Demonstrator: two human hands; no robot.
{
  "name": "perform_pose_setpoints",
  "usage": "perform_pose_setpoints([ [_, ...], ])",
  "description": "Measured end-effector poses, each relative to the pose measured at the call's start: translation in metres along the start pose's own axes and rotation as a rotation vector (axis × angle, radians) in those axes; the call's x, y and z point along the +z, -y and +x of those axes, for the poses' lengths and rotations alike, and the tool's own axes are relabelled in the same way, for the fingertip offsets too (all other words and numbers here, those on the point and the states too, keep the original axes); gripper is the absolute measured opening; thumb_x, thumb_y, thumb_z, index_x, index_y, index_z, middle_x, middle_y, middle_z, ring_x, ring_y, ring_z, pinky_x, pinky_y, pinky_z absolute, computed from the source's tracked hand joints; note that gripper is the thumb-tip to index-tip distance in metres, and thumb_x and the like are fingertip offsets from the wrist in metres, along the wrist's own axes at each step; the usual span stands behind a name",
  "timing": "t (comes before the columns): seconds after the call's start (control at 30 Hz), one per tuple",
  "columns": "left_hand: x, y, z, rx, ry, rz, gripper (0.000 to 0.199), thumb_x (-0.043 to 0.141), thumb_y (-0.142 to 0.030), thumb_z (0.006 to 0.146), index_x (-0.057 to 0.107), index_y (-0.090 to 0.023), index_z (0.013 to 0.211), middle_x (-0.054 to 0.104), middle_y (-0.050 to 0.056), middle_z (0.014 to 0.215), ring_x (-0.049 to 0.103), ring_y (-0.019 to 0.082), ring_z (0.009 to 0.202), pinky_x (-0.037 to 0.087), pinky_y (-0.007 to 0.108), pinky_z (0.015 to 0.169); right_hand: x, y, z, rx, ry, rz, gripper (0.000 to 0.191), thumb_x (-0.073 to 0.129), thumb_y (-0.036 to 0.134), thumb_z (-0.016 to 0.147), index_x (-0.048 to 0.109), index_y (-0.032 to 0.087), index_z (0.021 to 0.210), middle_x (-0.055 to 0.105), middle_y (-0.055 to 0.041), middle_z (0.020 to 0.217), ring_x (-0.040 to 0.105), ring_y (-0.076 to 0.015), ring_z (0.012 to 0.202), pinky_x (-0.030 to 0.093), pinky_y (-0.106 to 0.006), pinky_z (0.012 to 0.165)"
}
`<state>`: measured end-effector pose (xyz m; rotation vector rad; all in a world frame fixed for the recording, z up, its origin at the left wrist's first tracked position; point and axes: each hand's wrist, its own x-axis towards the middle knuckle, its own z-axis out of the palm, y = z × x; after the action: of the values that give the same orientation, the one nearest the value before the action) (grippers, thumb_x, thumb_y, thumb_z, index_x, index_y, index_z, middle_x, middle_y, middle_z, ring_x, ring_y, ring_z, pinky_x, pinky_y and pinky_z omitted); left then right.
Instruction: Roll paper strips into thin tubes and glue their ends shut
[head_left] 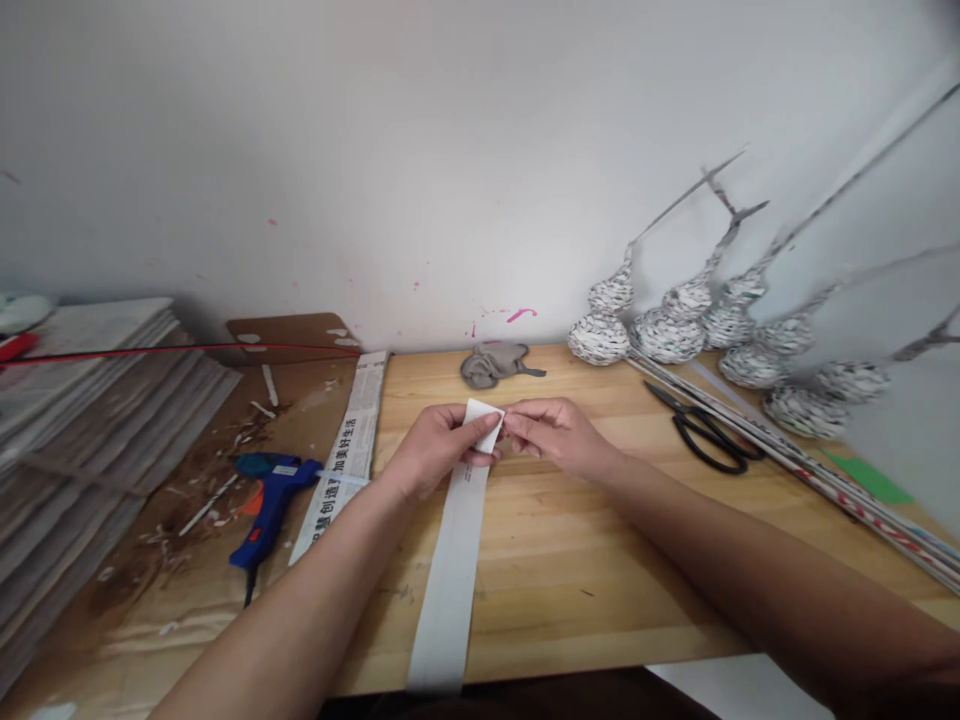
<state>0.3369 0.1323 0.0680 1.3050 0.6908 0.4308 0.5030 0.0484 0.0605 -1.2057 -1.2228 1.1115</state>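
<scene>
A long white paper strip runs from the near table edge up to my hands, its far end folded over at a slant. My left hand grips that folded end, thumb on top and fingers beneath. The fingertips of my right hand pinch the corner of the fold on its right side. Just beyond my hands lies a crumpled grey cloth-like thing. Faint print shows on the strip below my left fingers.
A blue glue gun lies on stained cardboard at left, near stacked newspapers and a newspaper strip pile. Black scissors, long paper rods and several woven paper gourds are at right. A wall stands behind.
</scene>
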Motion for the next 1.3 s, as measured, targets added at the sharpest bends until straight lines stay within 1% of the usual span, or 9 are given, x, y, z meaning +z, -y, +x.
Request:
perform_pose_setpoints([
  [0.2, 0.000, 0.001, 0.000, 0.009, 0.029, 0.038, 0.038, 0.072, -0.047, 0.072, 0.071, -0.013, 0.087, 0.069, 0.007, 0.079, 0.065, 0.016, 0.067, 0.051, 0.024, 0.059, -0.003, -0.002, 0.001, 0.020, -0.066, 0.107, 0.033, 0.067, 0.038, 0.080, 0.070, 0.019, 0.106, 0.060, -0.0003, 0.067, 0.053, -0.0099, 0.059, 0.036, -0.021, 0.049],
  [0.3, 0.000, 0.001, 0.000, 0.017, 0.025, 0.054, 0.036, 0.072, -0.047, 0.073, 0.069, -0.013, 0.081, 0.067, 0.006, 0.075, 0.064, 0.016, 0.067, 0.050, 0.024, 0.059, -0.005, -0.001, 0.001, 0.036, -0.123, 0.224, 0.026, 0.070, 0.037, 0.077, 0.072, 0.020, 0.097, 0.060, -0.0005, 0.072, 0.054, -0.0094, 0.060, 0.038, -0.021, 0.051],
  [0.5, 0.000, -0.001, -0.001, 0.020, 0.020, 0.073, 0.035, 0.072, -0.047, 0.072, 0.070, -0.013, 0.082, 0.067, 0.006, 0.077, 0.063, 0.015, 0.066, 0.050, 0.024, 0.059, -0.005, 0.000, 0.000, 0.074, -0.119, 0.292, 0.022, 0.069, 0.037, 0.077, 0.072, 0.019, 0.089, 0.060, -0.0012, 0.073, 0.053, -0.0094, 0.059, 0.034, -0.021, 0.049],
  [0.73, 0.000, 0.000, 0.001, 0.007, -0.015, 0.058, 0.036, 0.075, -0.047, 0.068, 0.069, -0.013, 0.077, 0.067, 0.006, 0.073, 0.063, 0.015, 0.064, 0.050, 0.024, 0.057, -0.018, 0.000, 0.017, 0.200, -0.188, 0.367, 0.030, 0.062, 0.027, 0.081, 0.068, 0.017, 0.108, 0.063, -0.0044, 0.081, 0.054, -0.0103, 0.061, 0.039, -0.021, 0.049],
  [0.8, -0.001, 0.002, 0.003, 0.008, -0.027, 0.065, 0.036, 0.075, -0.047, 0.068, 0.069, -0.013, 0.076, 0.068, 0.006, 0.073, 0.063, 0.015, 0.063, 0.050, 0.024, 0.057, -0.024, 0.000, 0.031, 0.219, -0.194, 0.219, 0.029, 0.053, 0.024, 0.084, 0.066, 0.015, 0.109, 0.065, -0.0071, 0.084, 0.057, -0.0116, 0.063, 0.043, -0.022, 0.051],
  [0.9, -0.002, 0.004, 0.005, 0.016, -0.036, 0.077, 0.036, 0.074, -0.047, 0.069, 0.069, -0.013, 0.077, 0.068, 0.006, 0.073, 0.063, 0.015, 0.063, 0.050, 0.024, 0.057, -0.033, 0.000, 0.058, 0.254, -0.189, -0.188, 0.027, 0.046, 0.025, 0.089, 0.068, 0.014, 0.099, 0.068, -0.0096, 0.082, 0.060, -0.0134, 0.062, 0.046, -0.024, 0.052],
  [1.07, -0.003, 0.002, 0.005, 0.013, -0.036, 0.079, 0.036, 0.075, -0.047, 0.068, 0.068, -0.013, 0.075, 0.066, 0.005, 0.071, 0.062, 0.014, 0.062, 0.049, 0.023, 0.056, -0.041, -0.006, 0.100, 0.285, -0.326, -0.586, 0.031, 0.058, 0.040, 0.084, 0.068, 0.015, 0.069, 0.062, -0.0086, 0.058, 0.061, -0.0196, 0.059, 0.041, -0.028, 0.053],
  [1.2, -0.003, 0.001, 0.004, 0.026, -0.034, 0.100, 0.035, 0.074, -0.047, 0.069, 0.068, -0.013, 0.074, 0.066, 0.005, 0.069, 0.062, 0.014, 0.062, 0.049, 0.023, 0.056, -0.033, -0.017, 0.115, 0.219, -0.445, -0.890, 0.032, 0.062, 0.042, 0.080, 0.068, 0.014, 0.067, 0.068, -0.0174, 0.075, 0.063, -0.0310, 0.086, 0.041, -0.035, 0.070],
  [1.3, -0.004, 0.001, 0.003, 0.033, -0.032, 0.112, 0.036, 0.073, -0.047, 0.069, 0.068, -0.013, 0.076, 0.066, 0.006, 0.071, 0.063, 0.015, 0.064, 0.050, 0.023, 0.056, -0.025, -0.023, 0.115, 0.188, -0.478, -1.020, 0.029, 0.059, 0.040, 0.081, 0.070, 0.014, 0.076, 0.069, -0.0196, 0.086, 0.062, -0.0320, 0.091, 0.040, -0.036, 0.074],
])
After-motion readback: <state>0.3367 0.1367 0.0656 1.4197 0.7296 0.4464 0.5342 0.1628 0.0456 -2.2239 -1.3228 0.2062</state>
